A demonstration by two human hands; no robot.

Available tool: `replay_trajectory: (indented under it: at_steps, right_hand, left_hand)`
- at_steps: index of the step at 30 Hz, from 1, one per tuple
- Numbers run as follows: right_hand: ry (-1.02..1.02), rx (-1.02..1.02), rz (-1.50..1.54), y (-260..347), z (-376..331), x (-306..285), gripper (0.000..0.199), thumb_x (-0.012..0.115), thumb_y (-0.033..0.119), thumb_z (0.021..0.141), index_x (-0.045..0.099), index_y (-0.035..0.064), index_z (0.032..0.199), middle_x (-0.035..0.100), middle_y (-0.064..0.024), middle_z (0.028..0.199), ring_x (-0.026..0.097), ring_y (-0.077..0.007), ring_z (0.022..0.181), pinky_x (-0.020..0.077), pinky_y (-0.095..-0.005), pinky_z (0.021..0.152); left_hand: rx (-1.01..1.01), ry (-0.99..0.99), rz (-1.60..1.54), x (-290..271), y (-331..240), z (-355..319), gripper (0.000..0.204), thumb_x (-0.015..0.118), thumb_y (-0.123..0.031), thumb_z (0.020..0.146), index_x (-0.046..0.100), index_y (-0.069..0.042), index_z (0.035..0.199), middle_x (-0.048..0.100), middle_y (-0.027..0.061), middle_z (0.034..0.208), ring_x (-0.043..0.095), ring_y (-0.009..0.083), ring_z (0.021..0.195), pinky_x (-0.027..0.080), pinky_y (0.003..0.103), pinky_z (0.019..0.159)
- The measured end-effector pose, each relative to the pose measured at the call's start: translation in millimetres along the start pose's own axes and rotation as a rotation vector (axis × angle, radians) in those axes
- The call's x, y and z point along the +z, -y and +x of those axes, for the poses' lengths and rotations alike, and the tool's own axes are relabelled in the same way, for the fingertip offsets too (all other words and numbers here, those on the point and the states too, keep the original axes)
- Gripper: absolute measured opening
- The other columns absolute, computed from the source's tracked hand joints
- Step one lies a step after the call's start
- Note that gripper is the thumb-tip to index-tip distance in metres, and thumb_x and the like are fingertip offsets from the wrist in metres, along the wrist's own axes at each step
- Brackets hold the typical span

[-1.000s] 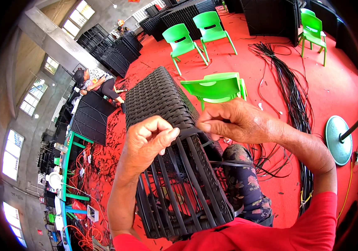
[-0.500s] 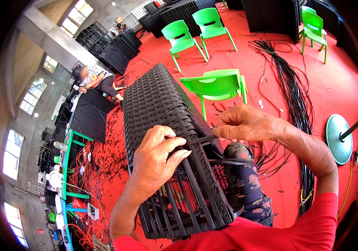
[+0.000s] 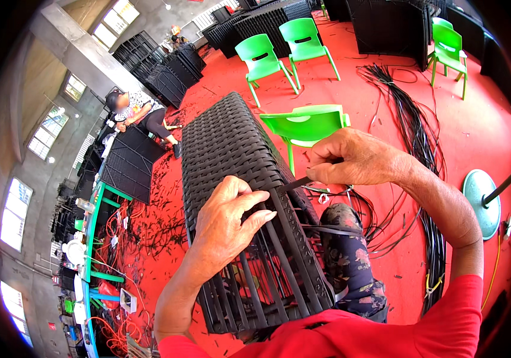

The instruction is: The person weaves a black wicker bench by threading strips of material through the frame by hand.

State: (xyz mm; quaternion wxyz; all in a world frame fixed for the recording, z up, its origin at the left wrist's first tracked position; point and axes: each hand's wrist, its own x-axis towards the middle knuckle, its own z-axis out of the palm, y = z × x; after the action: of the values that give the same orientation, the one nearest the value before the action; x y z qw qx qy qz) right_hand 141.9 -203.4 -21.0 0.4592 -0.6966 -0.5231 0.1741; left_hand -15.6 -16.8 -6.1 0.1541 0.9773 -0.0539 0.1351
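A long black frame, its far part covered by a tight black weave, stretches away from me. Bare parallel bars show on the near part. My right hand pinches a flat black strip between thumb and fingers, just right of the weave's near edge; the strip slants from the frame up to the fingertips. On the left, my left hand rests at that same edge, index finger and thumb apart near the bars. What its curled fingers touch underneath is hidden.
Green chairs stand beyond and to the right. A bundle of black strips lies on the red floor at right, near a round pale-green base. Another person sits far left, by a table with cluttered cords.
My right hand has moved slightly up and away, and the strip now tilts more steeply. The left hand stays at the weave's edge with little shift.
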Motion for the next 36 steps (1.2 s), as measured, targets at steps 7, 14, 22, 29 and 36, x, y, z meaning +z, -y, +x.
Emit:
replay_trajectory:
  at_steps: [7, 14, 22, 29, 36]
  right_hand:
    - [0.058, 0.092, -0.007, -1, 0, 5, 0.023, 0.058, 0.021, 0.078, 0.058, 0.0017, 0.066, 0.05, -0.0001, 0.054, 0.044, -0.0074, 0.05, 0.0378, -0.027, 0.048]
    - [0.193, 0.122, 0.246, -25, 4, 26, 0.025, 0.056, 0.026, 0.085, 0.059, 0.0027, 0.077, 0.051, 0.0013, 0.062, 0.046, -0.0059, 0.058, 0.0386, -0.0224, 0.052]
    - [0.095, -0.016, 0.499, -54, 5, 49, 0.026, 0.053, 0.027, 0.088, 0.058, 0.0019, 0.082, 0.05, 0.0028, 0.062, 0.046, -0.0053, 0.059, 0.0389, -0.0205, 0.054]
    - [-0.115, -0.11, -0.068, -16, 15, 41, 0.01, 0.057, 0.012, 0.081, 0.059, 0.002, 0.082, 0.059, -0.0081, 0.069, 0.056, -0.0133, 0.064, 0.0439, -0.0269, 0.059]
    - [-0.039, -0.012, 0.24, -27, 20, 50, 0.009, 0.056, 0.011, 0.083, 0.059, 0.0029, 0.084, 0.059, -0.0044, 0.07, 0.054, -0.0113, 0.065, 0.0436, -0.0261, 0.06]
  left_hand:
    - [0.02, 0.011, -0.146, 0, 10, 0, 0.027, 0.069, -0.017, 0.072, 0.063, -0.002, 0.094, 0.047, 0.0068, 0.08, 0.048, 0.0166, 0.072, 0.041, 0.026, 0.063]
    - [-0.008, -0.031, -0.081, 4, 3, -4, 0.025, 0.067, -0.016, 0.072, 0.062, -0.002, 0.091, 0.048, 0.0096, 0.078, 0.052, 0.0233, 0.071, 0.043, 0.033, 0.064]
    - [-0.129, 0.056, -0.371, -1, 16, 11, 0.01, 0.064, -0.011, 0.075, 0.061, -0.002, 0.078, 0.049, 0.0009, 0.068, 0.048, 0.0088, 0.06, 0.039, 0.023, 0.055]
    - [-0.3, -0.054, -0.673, -22, 36, -10, 0.012, 0.061, -0.013, 0.079, 0.06, -0.002, 0.08, 0.052, -0.0026, 0.069, 0.045, 0.0029, 0.062, 0.037, 0.019, 0.057]
    - [-0.153, -0.11, -0.338, 4, 21, -11, 0.019, 0.065, -0.018, 0.078, 0.061, 0.0, 0.081, 0.05, -0.0023, 0.066, 0.042, 0.0031, 0.056, 0.036, 0.02, 0.051]
